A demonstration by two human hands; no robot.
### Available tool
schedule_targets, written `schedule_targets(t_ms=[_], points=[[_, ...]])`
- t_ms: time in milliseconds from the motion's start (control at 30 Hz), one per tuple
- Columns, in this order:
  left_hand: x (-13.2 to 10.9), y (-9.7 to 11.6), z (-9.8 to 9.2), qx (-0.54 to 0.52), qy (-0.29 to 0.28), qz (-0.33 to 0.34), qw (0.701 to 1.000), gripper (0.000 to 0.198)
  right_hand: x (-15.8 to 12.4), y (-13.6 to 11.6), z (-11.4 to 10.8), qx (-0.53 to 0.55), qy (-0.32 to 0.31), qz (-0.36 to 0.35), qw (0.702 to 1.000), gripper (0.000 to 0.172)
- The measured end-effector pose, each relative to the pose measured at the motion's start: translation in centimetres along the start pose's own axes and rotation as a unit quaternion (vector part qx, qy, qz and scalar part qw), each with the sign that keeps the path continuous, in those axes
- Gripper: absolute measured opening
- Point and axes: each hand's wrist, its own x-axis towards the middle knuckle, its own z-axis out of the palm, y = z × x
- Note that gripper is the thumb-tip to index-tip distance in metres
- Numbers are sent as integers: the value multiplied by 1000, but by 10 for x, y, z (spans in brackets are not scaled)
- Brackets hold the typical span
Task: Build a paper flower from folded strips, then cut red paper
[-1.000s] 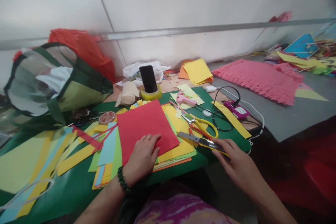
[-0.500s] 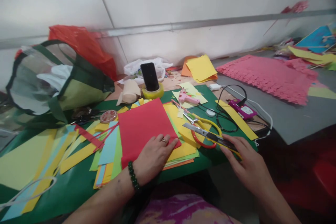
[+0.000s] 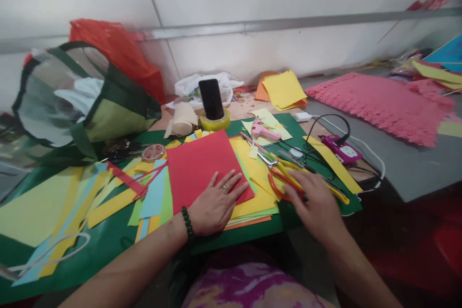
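My left hand (image 3: 216,204) rests flat with its fingers spread on a red sheet of paper (image 3: 198,163). The sheet tops a stack of coloured papers (image 3: 258,200). My right hand (image 3: 317,202) hovers at the red and yellow handles of the scissors (image 3: 276,180), thumb apart from its fingers. Whether it touches the handles, I cannot tell. Just beyond these fingers a utility knife (image 3: 341,191) lies on the green mat, partly hidden by the hand.
A pink glue gun (image 3: 265,131) lies behind the scissors. A phone (image 3: 211,99) stands in a yellow tape roll (image 3: 216,122). Paper strips (image 3: 111,207) cover the left side beside a green bag (image 3: 119,110). A purple power box (image 3: 341,149) and cables sit at right.
My right hand has let go of the utility knife, which now lies on the mat, and has moved left to the scissors. My left hand stays on the red paper.
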Motion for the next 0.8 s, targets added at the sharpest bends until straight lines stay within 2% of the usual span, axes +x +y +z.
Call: schedule_targets(t_ms=[100, 200, 300, 433, 633, 800], points=[[1, 0, 3, -1, -9, -6, 1000, 55, 10, -45, 14, 104, -136, -51, 984, 25], [1, 0, 4, 5, -12, -8, 1000, 57, 21, -67, 26, 59, -219, -20, 974, 40], [1, -1, 6, 12, -7, -9, 1000, 57, 30, -71, 29, 11, -255, 19, 967, 55], [1, -2, 10, 12, 15, -2, 1000, 57, 32, -68, 28, 2, -266, 43, 963, 64], [1, -1, 6, -2, -13, -4, 1000, 56, 24, -50, 30, 82, -241, 19, 967, 53], [1, -1, 4, 8, -11, -7, 1000, 56, 21, -43, 25, 112, -206, -6, 972, 57]])
